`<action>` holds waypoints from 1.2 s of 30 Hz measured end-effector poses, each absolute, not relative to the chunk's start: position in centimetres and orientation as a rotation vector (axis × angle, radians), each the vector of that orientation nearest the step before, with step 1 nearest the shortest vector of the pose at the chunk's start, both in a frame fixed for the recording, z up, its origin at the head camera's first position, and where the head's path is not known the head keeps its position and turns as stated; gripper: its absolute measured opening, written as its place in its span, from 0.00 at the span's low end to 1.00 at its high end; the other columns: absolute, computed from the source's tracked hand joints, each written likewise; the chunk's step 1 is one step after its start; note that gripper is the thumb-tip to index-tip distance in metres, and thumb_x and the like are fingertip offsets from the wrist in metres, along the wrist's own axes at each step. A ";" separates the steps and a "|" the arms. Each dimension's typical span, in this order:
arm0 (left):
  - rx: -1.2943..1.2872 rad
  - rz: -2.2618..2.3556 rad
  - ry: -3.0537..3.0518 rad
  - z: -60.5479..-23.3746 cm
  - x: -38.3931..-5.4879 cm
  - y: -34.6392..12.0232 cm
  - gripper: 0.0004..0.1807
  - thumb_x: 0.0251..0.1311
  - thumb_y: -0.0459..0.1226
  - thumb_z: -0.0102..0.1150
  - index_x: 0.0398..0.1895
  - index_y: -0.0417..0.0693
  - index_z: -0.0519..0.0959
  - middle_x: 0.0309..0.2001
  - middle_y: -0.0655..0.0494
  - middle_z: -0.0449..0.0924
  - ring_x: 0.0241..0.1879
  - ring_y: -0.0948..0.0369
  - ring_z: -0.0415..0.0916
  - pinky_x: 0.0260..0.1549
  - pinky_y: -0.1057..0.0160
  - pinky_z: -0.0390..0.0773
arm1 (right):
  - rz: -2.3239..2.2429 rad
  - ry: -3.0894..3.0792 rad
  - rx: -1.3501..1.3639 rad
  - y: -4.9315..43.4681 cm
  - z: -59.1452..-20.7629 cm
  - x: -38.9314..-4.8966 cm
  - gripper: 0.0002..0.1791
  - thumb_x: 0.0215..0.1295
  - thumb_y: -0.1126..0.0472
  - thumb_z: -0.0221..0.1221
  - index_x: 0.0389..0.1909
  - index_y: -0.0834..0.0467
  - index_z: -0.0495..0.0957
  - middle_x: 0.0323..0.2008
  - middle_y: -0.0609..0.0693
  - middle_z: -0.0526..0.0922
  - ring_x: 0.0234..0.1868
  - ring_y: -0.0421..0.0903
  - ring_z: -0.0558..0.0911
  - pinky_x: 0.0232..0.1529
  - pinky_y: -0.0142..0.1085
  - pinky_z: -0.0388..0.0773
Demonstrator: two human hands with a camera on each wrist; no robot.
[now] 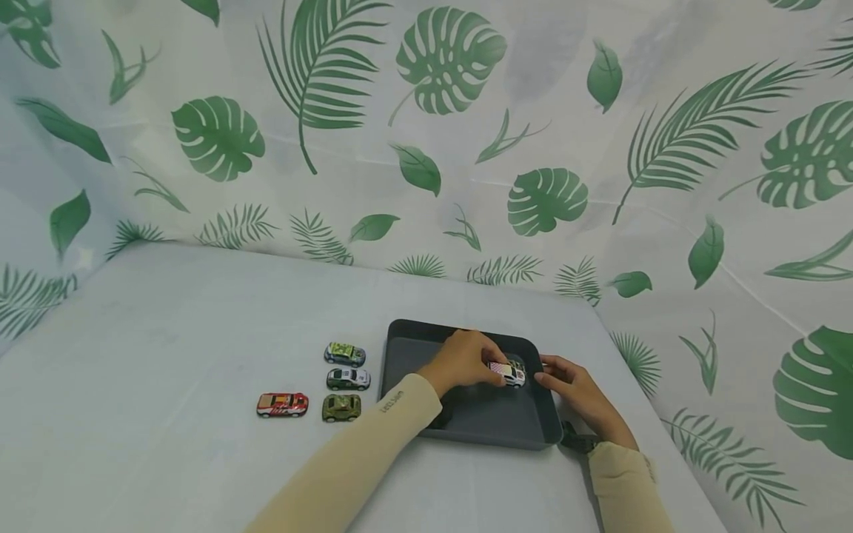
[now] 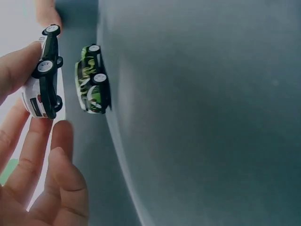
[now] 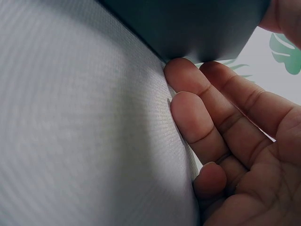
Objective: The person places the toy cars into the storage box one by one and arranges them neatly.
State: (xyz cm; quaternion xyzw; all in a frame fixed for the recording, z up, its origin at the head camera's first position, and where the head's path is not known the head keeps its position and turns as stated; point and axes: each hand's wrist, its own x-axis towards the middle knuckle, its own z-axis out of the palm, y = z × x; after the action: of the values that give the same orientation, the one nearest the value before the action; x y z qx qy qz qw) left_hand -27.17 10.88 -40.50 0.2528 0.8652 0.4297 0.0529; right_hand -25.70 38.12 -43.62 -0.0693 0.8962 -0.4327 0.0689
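Observation:
My left hand (image 1: 464, 360) pinches a white toy car (image 1: 508, 374) with a pink-checked roof between thumb and fingers. It is raised over the right part of a dark grey rectangular tray (image 1: 480, 433). In the left wrist view, the car's underside and wheels face the camera. Beyond it, a green camouflage toy car (image 2: 91, 80) stands on the tray floor, mostly hidden in the head view by the held car. My right hand (image 1: 583, 396) holds the tray's right wall, thumb at the rim. Its fingertips (image 3: 186, 75) press against the outside of that wall, low near the table.
Left of the tray stand a yellow-green toy car (image 1: 344, 354), a white-and-dark toy car (image 1: 348, 379) and an olive camouflage toy car (image 1: 341, 407) in a column. Farther left is a red toy car (image 1: 283, 404). A leaf-print cloth (image 1: 466, 148) hangs behind the white-covered table (image 1: 166, 333).

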 end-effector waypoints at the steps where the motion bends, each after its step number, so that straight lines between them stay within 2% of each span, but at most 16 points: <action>1: 0.766 1.302 2.637 -40.6 -27.2 11.0 0.13 0.56 0.38 0.85 0.44 0.52 0.94 0.35 0.65 0.90 0.35 0.71 0.78 0.41 0.70 0.78 | -1.304 2.700 -0.208 38.1 -43.6 -25.7 0.30 0.81 0.59 0.60 0.74 0.74 0.68 0.60 0.66 0.84 0.55 0.41 0.82 0.57 0.32 0.77; 6: 0.767 1.293 2.664 -40.9 -27.3 11.5 0.13 0.55 0.38 0.86 0.44 0.52 0.94 0.38 0.64 0.91 0.37 0.70 0.80 0.43 0.71 0.79 | -1.312 2.697 -0.213 38.2 -43.5 -25.5 0.30 0.81 0.60 0.60 0.74 0.75 0.68 0.60 0.66 0.84 0.55 0.41 0.82 0.55 0.28 0.76; 9: 0.763 1.271 2.688 -40.9 -27.2 11.8 0.13 0.55 0.38 0.86 0.44 0.52 0.94 0.38 0.64 0.92 0.38 0.70 0.81 0.44 0.70 0.80 | -1.311 2.699 -0.212 38.2 -43.5 -25.5 0.30 0.81 0.60 0.60 0.74 0.75 0.68 0.60 0.66 0.84 0.55 0.41 0.82 0.57 0.30 0.76; 11: 0.746 1.241 2.711 -40.8 -27.1 12.1 0.13 0.54 0.38 0.86 0.43 0.51 0.94 0.37 0.64 0.91 0.37 0.69 0.81 0.45 0.69 0.80 | -1.307 2.701 -0.210 38.3 -43.5 -25.5 0.30 0.81 0.59 0.60 0.74 0.74 0.68 0.60 0.66 0.84 0.55 0.41 0.82 0.59 0.33 0.76; 17: 0.691 1.183 2.746 -40.6 -26.7 12.8 0.13 0.53 0.38 0.87 0.41 0.51 0.94 0.36 0.63 0.90 0.36 0.67 0.81 0.43 0.67 0.81 | -1.300 2.700 -0.208 38.3 -43.6 -25.5 0.31 0.82 0.59 0.59 0.75 0.74 0.68 0.61 0.66 0.83 0.57 0.43 0.82 0.67 0.51 0.75; 20: 0.693 1.171 2.755 -40.8 -26.7 13.1 0.13 0.52 0.39 0.87 0.40 0.51 0.94 0.36 0.63 0.90 0.35 0.67 0.81 0.40 0.67 0.82 | -1.307 2.693 -0.207 38.3 -43.6 -25.5 0.31 0.81 0.59 0.59 0.75 0.74 0.67 0.62 0.67 0.83 0.58 0.45 0.82 0.69 0.56 0.74; 27: 0.695 1.132 2.771 -41.1 -27.0 13.3 0.11 0.50 0.39 0.89 0.35 0.52 0.93 0.33 0.64 0.87 0.33 0.67 0.77 0.39 0.67 0.80 | -1.306 2.681 -0.196 38.2 -43.7 -25.5 0.32 0.81 0.58 0.59 0.76 0.74 0.66 0.63 0.68 0.82 0.59 0.49 0.83 0.70 0.61 0.72; 36: 0.690 1.059 2.789 -41.0 -27.0 13.5 0.12 0.48 0.40 0.90 0.31 0.52 0.92 0.30 0.65 0.86 0.30 0.66 0.76 0.36 0.66 0.79 | -1.321 2.680 -0.184 38.1 -43.6 -25.6 0.32 0.81 0.58 0.59 0.75 0.74 0.67 0.62 0.67 0.82 0.60 0.50 0.82 0.71 0.61 0.71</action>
State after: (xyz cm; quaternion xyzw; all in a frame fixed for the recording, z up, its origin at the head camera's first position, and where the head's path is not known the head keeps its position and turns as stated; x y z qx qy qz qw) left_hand -27.03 13.54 -41.04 0.2252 0.9101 0.3456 0.0397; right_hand -25.61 38.15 -43.61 -0.0613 0.8928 -0.4401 0.0742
